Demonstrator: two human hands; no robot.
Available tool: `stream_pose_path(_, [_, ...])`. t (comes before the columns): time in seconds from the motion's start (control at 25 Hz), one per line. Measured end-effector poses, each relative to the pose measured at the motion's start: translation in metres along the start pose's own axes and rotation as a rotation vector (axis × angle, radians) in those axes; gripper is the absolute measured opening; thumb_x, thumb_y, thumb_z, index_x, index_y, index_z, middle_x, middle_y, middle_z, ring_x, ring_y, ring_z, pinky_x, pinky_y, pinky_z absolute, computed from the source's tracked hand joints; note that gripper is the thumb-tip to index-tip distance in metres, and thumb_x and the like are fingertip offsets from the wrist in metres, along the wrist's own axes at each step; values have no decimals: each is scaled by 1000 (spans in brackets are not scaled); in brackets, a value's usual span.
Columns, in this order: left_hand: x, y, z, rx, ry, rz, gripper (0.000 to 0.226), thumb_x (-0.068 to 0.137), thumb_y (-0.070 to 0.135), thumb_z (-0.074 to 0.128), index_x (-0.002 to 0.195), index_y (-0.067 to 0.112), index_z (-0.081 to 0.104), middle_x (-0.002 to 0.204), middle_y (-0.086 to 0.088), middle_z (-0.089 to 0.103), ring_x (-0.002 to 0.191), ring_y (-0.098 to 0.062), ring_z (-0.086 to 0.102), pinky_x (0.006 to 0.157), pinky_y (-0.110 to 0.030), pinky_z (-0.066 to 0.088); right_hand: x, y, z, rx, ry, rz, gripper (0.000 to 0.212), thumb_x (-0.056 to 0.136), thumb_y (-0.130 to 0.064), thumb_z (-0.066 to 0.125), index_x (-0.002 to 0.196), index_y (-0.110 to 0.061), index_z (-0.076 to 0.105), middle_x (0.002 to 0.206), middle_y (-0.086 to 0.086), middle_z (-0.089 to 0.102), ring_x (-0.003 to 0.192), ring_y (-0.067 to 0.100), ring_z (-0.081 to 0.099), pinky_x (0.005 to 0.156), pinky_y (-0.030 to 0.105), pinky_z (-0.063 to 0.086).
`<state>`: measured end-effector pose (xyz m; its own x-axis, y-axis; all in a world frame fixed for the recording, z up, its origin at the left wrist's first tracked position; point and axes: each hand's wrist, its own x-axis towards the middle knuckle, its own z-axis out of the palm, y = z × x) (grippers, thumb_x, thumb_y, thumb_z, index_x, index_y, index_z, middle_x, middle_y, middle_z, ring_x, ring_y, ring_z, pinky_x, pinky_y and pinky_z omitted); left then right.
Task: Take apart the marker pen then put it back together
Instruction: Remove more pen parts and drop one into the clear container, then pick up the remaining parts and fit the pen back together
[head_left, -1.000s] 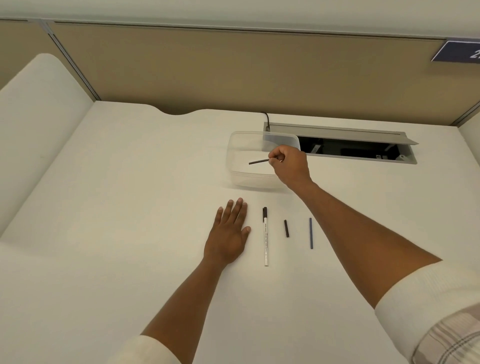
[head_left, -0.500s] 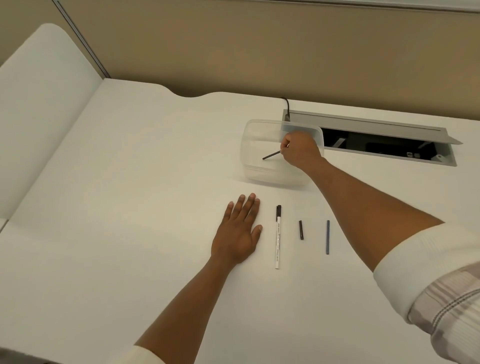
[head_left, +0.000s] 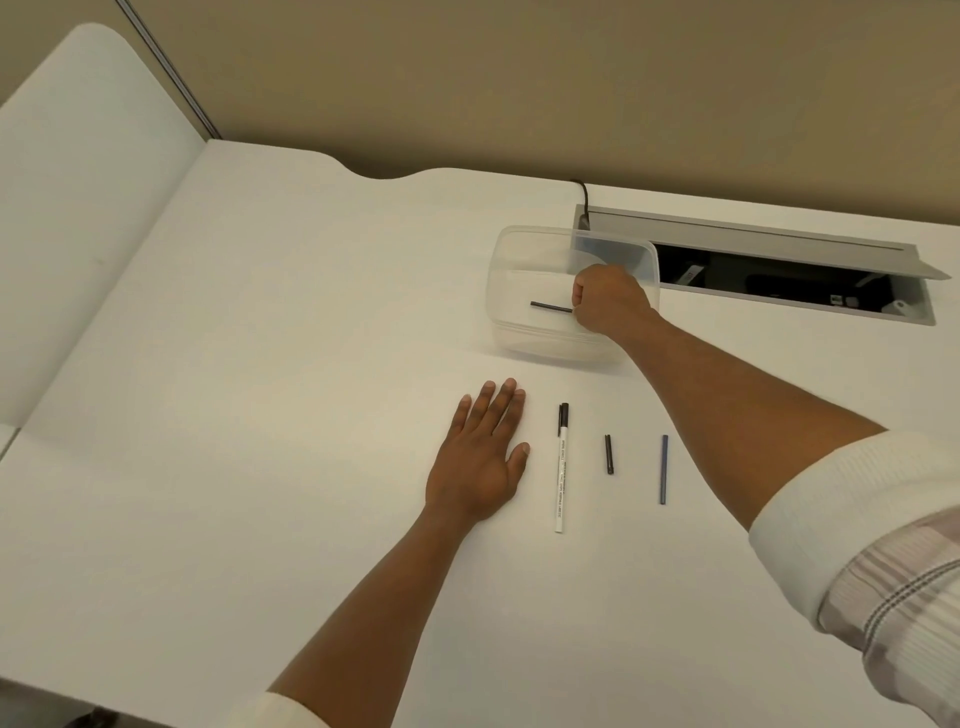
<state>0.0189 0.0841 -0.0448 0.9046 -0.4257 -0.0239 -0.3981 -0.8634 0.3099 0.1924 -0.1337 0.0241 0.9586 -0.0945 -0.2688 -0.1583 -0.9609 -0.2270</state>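
A white marker barrel (head_left: 561, 470) with a black tip end lies on the white desk (head_left: 260, 415), pointing away from me. To its right lie a short black piece (head_left: 608, 454) and a thin blue-grey rod (head_left: 664, 469), each apart from the others. My left hand (head_left: 483, 457) rests flat on the desk, palm down, just left of the barrel. My right hand (head_left: 608, 304) is inside a clear plastic container (head_left: 511, 270), fingers closed on one end of a thin black rod (head_left: 549, 306) that lies low in the container.
An open grey cable tray (head_left: 779, 270) is set into the desk behind and right of the container, with a black cable (head_left: 582, 195) entering it. A beige partition (head_left: 519, 78) backs the desk. A white side panel (head_left: 78, 208) rises on the left.
My right hand has lowered the thin black rod deeper into the container, and the rod now lies level. My head has tilted down. The left hand stays flat.
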Motion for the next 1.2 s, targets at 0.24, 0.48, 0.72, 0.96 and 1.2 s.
stream_pose_path(0.24, [0, -1, 1, 1, 2, -3, 63, 100, 43, 29, 157, 23, 9, 165, 7, 4, 152, -11, -5, 124, -39, 5, -1, 3, 1, -10, 5, -19, 28, 90, -7, 57, 117, -7, 64, 122, 12, 63, 119, 28, 55, 96, 41, 53])
stream_pose_path(0.48, [0, -1, 1, -11, 16, 5, 63, 100, 42, 31, 156, 22, 11, 165, 6, 5, 152, -13, -2, 124, -39, 3, -6, -1, -5, -30, 42, -31, 26, 93, -13, 60, 118, -6, 64, 122, 13, 64, 115, 30, 58, 94, 41, 53])
stream_pose_path(0.72, [-1, -1, 1, -8, 5, -1, 63, 100, 42, 29, 157, 23, 9, 165, 7, 4, 152, -12, -4, 124, -37, 0, -24, -7, -22, -36, 130, -65, 17, 97, -14, 56, 109, -7, 65, 112, 10, 68, 107, 29, 61, 78, 36, 52])
stream_pose_path(0.96, [-3, 2, -5, -5, -35, -17, 63, 101, 41, 30, 157, 23, 6, 165, 7, 1, 152, -13, -5, 124, -40, 0, -71, -4, -38, -35, 463, -209, 22, 97, -15, 45, 107, -5, 62, 104, 14, 65, 99, 35, 54, 82, 46, 46])
stream_pose_path(1.2, [-11, 6, -5, 4, -63, -47, 62, 103, 37, 29, 157, 21, 2, 165, 4, -4, 152, -17, -8, 123, -36, -6, -130, 25, -32, 72, 626, -169, 21, 98, -16, 43, 99, -7, 62, 95, 11, 64, 88, 31, 54, 74, 45, 50])
